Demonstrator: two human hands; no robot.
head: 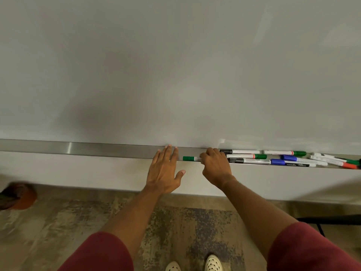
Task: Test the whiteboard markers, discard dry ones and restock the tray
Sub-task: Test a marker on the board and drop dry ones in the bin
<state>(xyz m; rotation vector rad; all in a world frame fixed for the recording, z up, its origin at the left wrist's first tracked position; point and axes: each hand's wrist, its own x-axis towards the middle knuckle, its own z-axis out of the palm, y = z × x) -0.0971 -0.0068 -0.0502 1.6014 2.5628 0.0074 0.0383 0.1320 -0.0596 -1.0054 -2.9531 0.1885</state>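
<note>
A long metal tray (78,150) runs under the blank whiteboard (175,75). My right hand (215,167) is closed around a green-capped marker (189,158) lying in the tray, whose cap sticks out to the left of my fingers. My left hand (166,171) is flat and open, fingertips resting on the tray edge just left of that marker. Several more markers with black (240,151), green (285,153), blue (293,162) and red (332,162) caps lie piled in the tray to the right.
Below the tray is a plain wall and patterned carpet (97,222). A blurred brown and orange object (17,196) sits at the far left. A dark chair leg (322,222) shows at the right. My shoes (213,264) are near the bottom edge.
</note>
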